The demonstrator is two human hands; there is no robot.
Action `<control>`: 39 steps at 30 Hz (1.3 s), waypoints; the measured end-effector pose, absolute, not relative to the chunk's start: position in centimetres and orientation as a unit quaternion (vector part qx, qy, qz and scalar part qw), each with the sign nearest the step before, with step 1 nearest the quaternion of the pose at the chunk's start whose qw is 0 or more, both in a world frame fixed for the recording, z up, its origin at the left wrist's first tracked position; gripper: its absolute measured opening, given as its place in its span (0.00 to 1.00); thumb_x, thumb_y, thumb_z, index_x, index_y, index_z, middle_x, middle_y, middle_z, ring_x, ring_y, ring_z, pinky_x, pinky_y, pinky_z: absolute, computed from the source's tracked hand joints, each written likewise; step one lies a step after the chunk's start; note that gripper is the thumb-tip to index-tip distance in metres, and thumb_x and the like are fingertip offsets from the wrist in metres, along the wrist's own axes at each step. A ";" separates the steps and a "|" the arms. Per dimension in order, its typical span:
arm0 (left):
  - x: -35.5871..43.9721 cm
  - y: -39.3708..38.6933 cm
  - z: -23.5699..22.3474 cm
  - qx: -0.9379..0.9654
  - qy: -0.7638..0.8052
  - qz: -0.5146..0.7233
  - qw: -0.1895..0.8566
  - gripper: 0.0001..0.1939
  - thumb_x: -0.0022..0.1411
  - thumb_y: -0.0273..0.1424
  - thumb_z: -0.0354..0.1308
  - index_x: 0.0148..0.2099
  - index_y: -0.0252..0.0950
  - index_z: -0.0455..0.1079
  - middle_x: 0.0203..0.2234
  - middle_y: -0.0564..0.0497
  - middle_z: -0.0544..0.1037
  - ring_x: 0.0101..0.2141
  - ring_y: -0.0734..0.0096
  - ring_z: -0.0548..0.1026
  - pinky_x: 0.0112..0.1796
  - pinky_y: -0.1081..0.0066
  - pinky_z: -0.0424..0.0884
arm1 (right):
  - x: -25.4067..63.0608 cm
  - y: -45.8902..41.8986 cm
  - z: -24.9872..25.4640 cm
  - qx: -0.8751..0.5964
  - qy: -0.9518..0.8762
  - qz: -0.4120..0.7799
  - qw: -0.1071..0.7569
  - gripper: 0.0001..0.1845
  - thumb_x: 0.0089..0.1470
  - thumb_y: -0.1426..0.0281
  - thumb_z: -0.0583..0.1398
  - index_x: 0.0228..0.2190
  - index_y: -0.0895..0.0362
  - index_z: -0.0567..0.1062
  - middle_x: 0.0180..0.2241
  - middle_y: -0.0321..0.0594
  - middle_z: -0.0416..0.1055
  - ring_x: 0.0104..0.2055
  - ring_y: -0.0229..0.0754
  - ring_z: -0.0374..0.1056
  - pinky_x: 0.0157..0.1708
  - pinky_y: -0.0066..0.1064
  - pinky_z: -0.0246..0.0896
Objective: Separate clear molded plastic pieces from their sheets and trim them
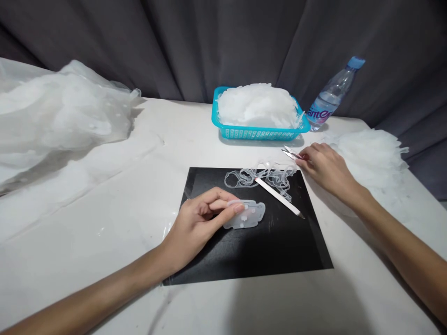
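My left hand (195, 228) pinches a flat, translucent rubbery piece (253, 215) with notched edges and small raised dots, thumb on top, above a black mat (216, 260). At the mat's far right corner, my right hand (323, 165) has its fingers closed on small scissors (290, 153), whose metal blades point left; their handles are hidden by the fingers. Between the hands, a tangle of thin clear trimmed strips (240, 177) lies at the mat's back edge. A white pen-like craft knife (279, 195) rests across it, pointed end toward the lower right.
A turquoise basket (258, 134) heaped with whitish translucent pieces (258, 104) stands at the back. Beside it is a water bottle (330, 100). More such pieces (373, 153) are piled at right. A large clear plastic bag (66, 111) of whitish material covers the left. Grey curtain (209, 46) hangs behind.
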State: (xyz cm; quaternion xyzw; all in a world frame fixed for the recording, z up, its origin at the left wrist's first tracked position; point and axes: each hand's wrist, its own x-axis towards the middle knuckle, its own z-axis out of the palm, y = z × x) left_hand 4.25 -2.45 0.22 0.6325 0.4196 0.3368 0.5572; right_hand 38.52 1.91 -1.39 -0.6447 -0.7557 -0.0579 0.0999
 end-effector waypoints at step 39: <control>3.8 -2.9 -0.2 0.682 0.406 0.376 0.478 0.04 0.66 0.29 0.69 0.36 0.40 0.82 0.29 0.58 0.86 0.31 0.76 0.84 0.34 0.84 0.78 | 30.4 -3.4 1.6 -0.448 -0.700 0.461 0.310 0.14 0.69 0.61 0.63 0.38 0.52 0.87 0.35 0.37 0.80 0.40 0.40 0.73 0.44 0.34 0.64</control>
